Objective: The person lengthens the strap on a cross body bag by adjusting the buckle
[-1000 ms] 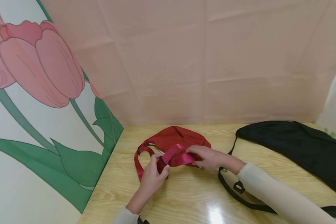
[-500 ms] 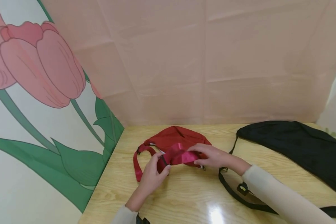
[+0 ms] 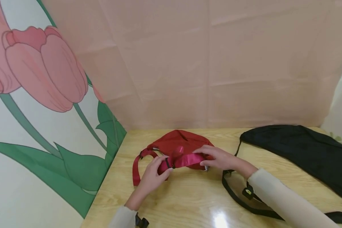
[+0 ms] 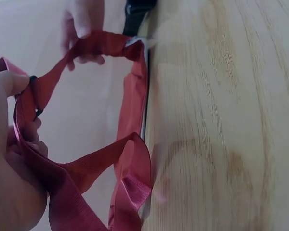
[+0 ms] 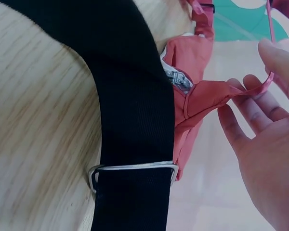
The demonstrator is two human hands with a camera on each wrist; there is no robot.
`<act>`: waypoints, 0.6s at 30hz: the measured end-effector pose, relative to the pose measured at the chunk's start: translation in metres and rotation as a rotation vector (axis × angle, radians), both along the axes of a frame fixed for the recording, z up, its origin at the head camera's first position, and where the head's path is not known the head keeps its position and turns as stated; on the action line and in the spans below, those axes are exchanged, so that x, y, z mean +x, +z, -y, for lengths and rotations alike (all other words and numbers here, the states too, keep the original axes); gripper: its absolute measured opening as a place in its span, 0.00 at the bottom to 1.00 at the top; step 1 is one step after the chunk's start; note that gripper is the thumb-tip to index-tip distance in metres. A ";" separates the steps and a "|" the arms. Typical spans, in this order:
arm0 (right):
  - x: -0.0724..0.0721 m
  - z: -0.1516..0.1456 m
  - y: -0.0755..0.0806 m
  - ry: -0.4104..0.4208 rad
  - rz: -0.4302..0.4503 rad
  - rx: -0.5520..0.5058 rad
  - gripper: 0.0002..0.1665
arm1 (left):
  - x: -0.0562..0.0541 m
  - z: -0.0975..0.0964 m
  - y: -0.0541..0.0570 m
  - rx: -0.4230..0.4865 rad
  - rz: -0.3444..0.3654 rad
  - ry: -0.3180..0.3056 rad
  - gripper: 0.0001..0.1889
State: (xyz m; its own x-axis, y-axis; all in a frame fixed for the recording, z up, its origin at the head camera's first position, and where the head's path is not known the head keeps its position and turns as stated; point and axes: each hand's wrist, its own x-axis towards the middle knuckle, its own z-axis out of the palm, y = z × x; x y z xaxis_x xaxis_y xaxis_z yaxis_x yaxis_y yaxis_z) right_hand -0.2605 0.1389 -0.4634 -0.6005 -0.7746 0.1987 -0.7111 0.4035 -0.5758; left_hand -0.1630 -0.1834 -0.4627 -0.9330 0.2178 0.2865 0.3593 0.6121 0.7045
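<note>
A red waist bag (image 3: 185,139) lies on the wooden table, with its shiny red strap (image 3: 187,160) raised in front of it. My left hand (image 3: 152,175) pinches the strap beside a black strap slider (image 3: 167,163), thumb on the near side. Seen from the left wrist, the strap hangs in loops below that slider (image 4: 36,96). My right hand (image 3: 218,157) holds the strap between thumb and fingers near the bag's right end. In the right wrist view, the strap crosses the fingers (image 5: 254,103), close to the metal zipper pull (image 5: 179,79).
To the right lies a large black bag (image 3: 296,148), its black strap (image 3: 245,205) curving under my right forearm. A metal ring (image 5: 135,166) sits on that strap. Behind the table (image 3: 188,202) hangs a pinkish cloth (image 3: 171,69); a tulip-painted wall (image 3: 45,76) stands at left.
My right hand has shifted slightly right, and the strap between my hands has become straighter. My left hand keeps its hold at the slider. The loose strap loop at left has spread slightly outward.
</note>
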 end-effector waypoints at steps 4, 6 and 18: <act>-0.001 -0.002 -0.001 -0.008 -0.009 -0.010 0.27 | -0.001 0.004 -0.002 -0.006 -0.005 0.003 0.24; -0.002 -0.002 0.000 -0.012 -0.008 -0.018 0.27 | -0.001 0.006 -0.002 -0.008 -0.010 0.011 0.24; -0.004 -0.006 -0.003 -0.019 0.012 -0.038 0.27 | -0.006 0.010 -0.005 0.000 -0.001 0.014 0.24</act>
